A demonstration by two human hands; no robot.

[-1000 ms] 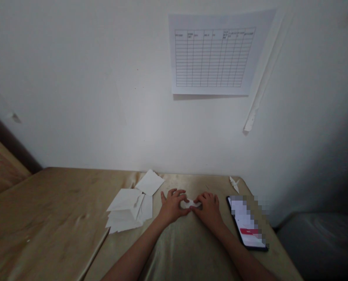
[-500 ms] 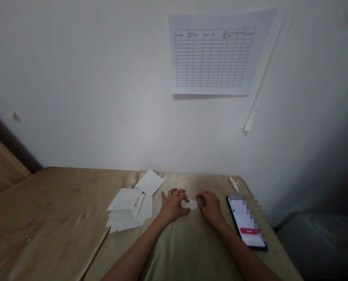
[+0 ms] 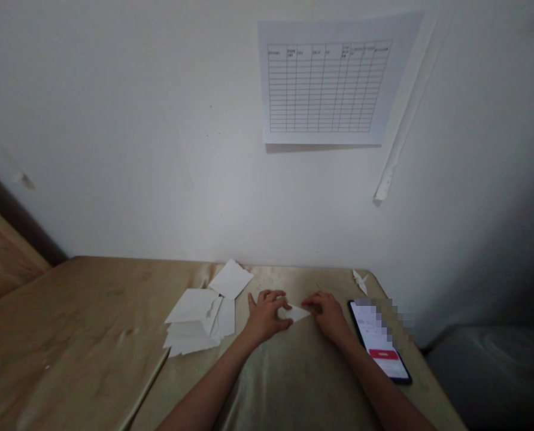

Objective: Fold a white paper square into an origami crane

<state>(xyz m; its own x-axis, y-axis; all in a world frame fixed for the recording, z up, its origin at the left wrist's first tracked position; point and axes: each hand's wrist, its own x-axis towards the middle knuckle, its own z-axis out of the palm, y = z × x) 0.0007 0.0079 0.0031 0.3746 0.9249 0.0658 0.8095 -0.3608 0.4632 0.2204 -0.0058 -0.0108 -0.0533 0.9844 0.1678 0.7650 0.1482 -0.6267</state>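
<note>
A small white piece of folded paper (image 3: 297, 313), pointed at its right end, lies between my two hands on the cloth-covered table. My left hand (image 3: 267, 315) holds its left part between thumb and index finger, the other fingers spread above. At the pointed right tip, the fingertips of my right hand (image 3: 327, 314) are closed together on the paper. The left fingers hide part of its left edge. To the left of my left hand lies a loose pile of white paper sheets (image 3: 190, 323), with another white sheet (image 3: 231, 279) behind it.
A smartphone (image 3: 381, 344) with a lit screen lies right of my right forearm. Behind it, near the table's corner, is a small folded paper bird (image 3: 360, 281). The wall rises at the table's back edge, with a printed table sheet (image 3: 325, 90) on it.
My right hand has shifted slightly right, and more of the paper's pointed tip shows. My left hand stays about where it was.
</note>
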